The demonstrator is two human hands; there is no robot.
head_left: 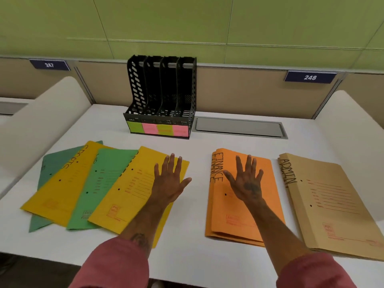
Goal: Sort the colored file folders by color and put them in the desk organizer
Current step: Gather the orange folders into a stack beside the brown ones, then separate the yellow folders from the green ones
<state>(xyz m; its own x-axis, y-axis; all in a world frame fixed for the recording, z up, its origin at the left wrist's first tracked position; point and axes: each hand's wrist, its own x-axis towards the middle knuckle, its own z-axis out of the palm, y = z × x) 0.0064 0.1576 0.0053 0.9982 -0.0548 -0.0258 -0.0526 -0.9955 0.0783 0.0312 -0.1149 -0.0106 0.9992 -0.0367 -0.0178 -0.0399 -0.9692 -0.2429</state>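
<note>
While the left hand [169, 181] lies flat, fingers spread, on a yellow folder [135, 190], the right hand [246, 181] — equally splayed — rests on the orange FINANCE folder [232, 217].

The yellow card folders [128, 194], green card folders [104, 175], orange card folders [234, 221] and tan manila card folders [332, 204] along the near edge of the smooth white matt desk top [197, 146] all look like thin, dull, uncoated paperboard (lettered in black marker). At the far edge the black perforated plastic desk organizer [162, 90] has a faint satin sheen, with matt green and pink paper notes [159, 129] on its front, and just beside it lies a smooth grey hatch plate [239, 127] that looks like brushed metal. The pink sleeves [116, 265] are soft cloth.
</note>
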